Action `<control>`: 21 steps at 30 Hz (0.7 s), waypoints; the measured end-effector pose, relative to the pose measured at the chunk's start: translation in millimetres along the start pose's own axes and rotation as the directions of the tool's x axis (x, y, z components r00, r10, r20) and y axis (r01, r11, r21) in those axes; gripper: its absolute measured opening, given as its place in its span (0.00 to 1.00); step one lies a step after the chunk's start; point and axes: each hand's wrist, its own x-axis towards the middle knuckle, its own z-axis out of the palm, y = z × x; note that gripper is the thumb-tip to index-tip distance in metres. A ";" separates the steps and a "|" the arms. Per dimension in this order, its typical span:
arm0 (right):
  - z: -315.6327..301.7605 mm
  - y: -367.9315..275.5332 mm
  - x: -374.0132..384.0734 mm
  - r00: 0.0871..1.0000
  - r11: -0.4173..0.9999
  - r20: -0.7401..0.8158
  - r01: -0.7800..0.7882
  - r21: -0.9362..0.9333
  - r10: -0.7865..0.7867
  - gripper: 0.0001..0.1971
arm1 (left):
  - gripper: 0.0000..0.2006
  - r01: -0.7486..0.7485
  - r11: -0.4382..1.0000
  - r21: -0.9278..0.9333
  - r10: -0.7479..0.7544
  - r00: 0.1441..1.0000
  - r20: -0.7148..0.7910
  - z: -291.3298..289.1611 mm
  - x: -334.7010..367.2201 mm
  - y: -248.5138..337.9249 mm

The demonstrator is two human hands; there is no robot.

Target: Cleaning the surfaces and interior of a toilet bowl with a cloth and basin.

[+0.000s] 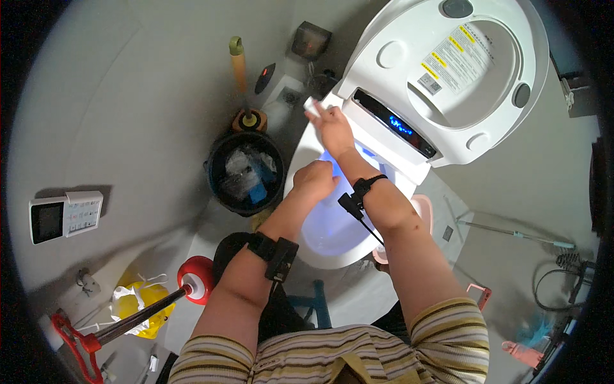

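A white toilet (339,256) stands before me with its seat and lid (387,57) raised. Blue-violet light fills its bowl (332,230). My right hand (336,131) reaches over the left rear of the toilet, beside the hinge end of the seat. Its fingers are closed on a small white piece (311,104), blurred, of a kind I cannot make out. Lower down, my left hand (313,181) is curled at the left part of the bowl's rim. Its fingertips are turned under, so anything inside them is hidden. A dark display strip (395,123) glows blue behind the bowl.
To the left stand a black bin (246,208) with plastic waste and a wooden-handled brush (238,64). A red plunger (196,280) and yellow bag (150,310) are at lower left; a white control panel (66,217) hangs on the wall. A pink basin (422,214) sits right of the toilet.
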 end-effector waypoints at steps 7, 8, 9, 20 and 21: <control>8.3 -8.7 -13.2 0.989 0.989 0.016 0.146 0.038 -0.146 0.26 | 0.20 0.001 1.000 -0.008 -0.001 1.000 0.015 -3.9 -2.5 1.2; 6.0 -4.5 -17.9 0.991 0.990 0.019 0.135 0.036 -0.135 0.26 | 0.20 0.007 1.000 -0.003 -0.007 1.000 0.018 -3.9 -4.1 2.6; 6.2 3.5 -23.5 0.982 0.983 -0.035 0.184 0.023 -0.183 0.26 | 0.20 0.012 1.000 0.003 -0.013 1.000 0.017 -6.4 -6.1 5.8; -33.8 96.9 -127.4 0.989 0.982 0.094 0.094 0.165 -0.110 0.16 | 0.19 -0.025 1.000 0.018 0.024 0.999 0.046 -10.1 -14.7 25.0; -50.0 90.4 -132.3 0.995 0.974 0.103 -0.008 0.226 -0.016 0.16 | 0.20 0.001 1.000 0.020 -0.003 0.998 0.065 -13.0 -16.8 20.7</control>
